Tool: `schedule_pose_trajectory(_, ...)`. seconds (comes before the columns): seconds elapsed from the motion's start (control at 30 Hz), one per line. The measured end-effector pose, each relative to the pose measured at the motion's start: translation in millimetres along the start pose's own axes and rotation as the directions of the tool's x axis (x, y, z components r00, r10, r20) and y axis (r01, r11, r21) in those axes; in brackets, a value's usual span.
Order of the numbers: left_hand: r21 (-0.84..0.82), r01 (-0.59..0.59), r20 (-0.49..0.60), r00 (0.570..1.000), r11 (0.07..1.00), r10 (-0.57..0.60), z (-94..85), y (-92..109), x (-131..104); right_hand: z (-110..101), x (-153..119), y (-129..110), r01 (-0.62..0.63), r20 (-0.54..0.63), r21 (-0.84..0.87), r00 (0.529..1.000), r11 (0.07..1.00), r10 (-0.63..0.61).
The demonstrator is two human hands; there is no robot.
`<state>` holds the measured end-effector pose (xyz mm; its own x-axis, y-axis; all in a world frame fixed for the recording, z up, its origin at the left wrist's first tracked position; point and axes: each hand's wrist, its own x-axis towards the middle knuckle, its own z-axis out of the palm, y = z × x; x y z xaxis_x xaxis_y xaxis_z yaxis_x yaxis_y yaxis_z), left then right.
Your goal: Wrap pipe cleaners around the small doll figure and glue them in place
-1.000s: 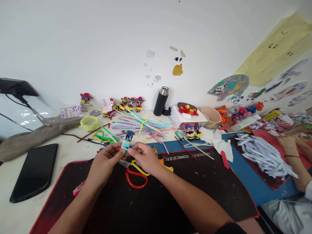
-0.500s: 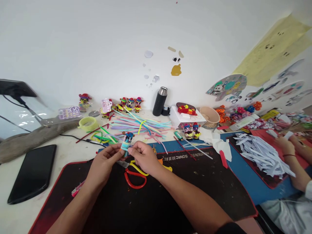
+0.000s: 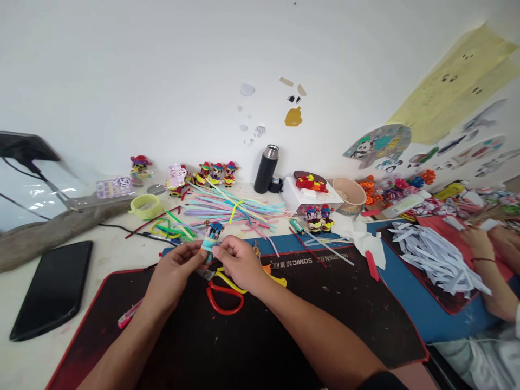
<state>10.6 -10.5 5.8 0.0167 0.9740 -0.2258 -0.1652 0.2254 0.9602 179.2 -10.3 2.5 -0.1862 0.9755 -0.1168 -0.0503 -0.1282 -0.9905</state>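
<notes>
A small pipe-cleaner doll (image 3: 212, 233) with a blue and red top and a pale turquoise band is held upright over the back of the dark mat. My left hand (image 3: 174, 271) grips it from the left, thumb and fingers closed on its body. From the other side my right hand (image 3: 239, 262) pinches at the doll's turquoise band; the fingertips partly hide what they hold. Just below lie scissors (image 3: 225, 300) with one red and one yellow handle, their blades partly under my hands. An orange-yellow tool (image 3: 277, 276) shows behind my right wrist.
Loose pastel pipe cleaners (image 3: 239, 208) are heaped behind my hands. A black thermos (image 3: 267, 169) stands by a white box (image 3: 292, 197). Finished dolls (image 3: 217, 173) line the wall. At left lies a black tablet (image 3: 52, 290). A co-worker's hands (image 3: 481, 241) handle paper beside white strips (image 3: 439, 260).
Almost nothing differs. My hands keep nearly the same place around the doll, which tilts slightly to the right. The co-worker's hands have shifted a little.
</notes>
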Motion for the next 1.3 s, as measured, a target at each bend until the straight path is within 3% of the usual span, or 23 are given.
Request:
schedule_pose_trajectory(0.37,0.086,0.0,-0.06,0.998,0.996,0.006,7.3,12.7,-6.1,3.0,2.3,-3.0,0.042,-0.032,0.029,0.999,0.999,-0.041)
schedule_pose_trajectory(0.57,0.061,-0.02,-0.024,0.999,0.998,0.022,4.2,3.8,-2.8,-1.4,-1.5,-1.4,0.015,-0.036,0.037,0.999,0.999,-0.014)
schedule_pose_trajectory(0.77,-0.035,-0.007,-0.011,1.0,0.999,0.007,3.4,-1.5,-1.4,-2.6,-3.0,-1.2,0.008,-0.035,0.035,0.999,0.999,-0.007)
schedule_pose_trajectory(1.07,-0.286,0.123,-0.027,0.99,0.95,-0.137,9.5,8.1,-5.5,-3.8,-1.6,1.3,0.022,-0.057,-0.026,0.998,0.999,-0.024)
schedule_pose_trajectory(1.3,-0.367,0.163,-0.012,0.984,0.916,-0.18,9.9,14.1,-8.5,-2.0,-0.8,-4.4,0.014,-0.042,-0.025,0.999,1.0,-0.015)
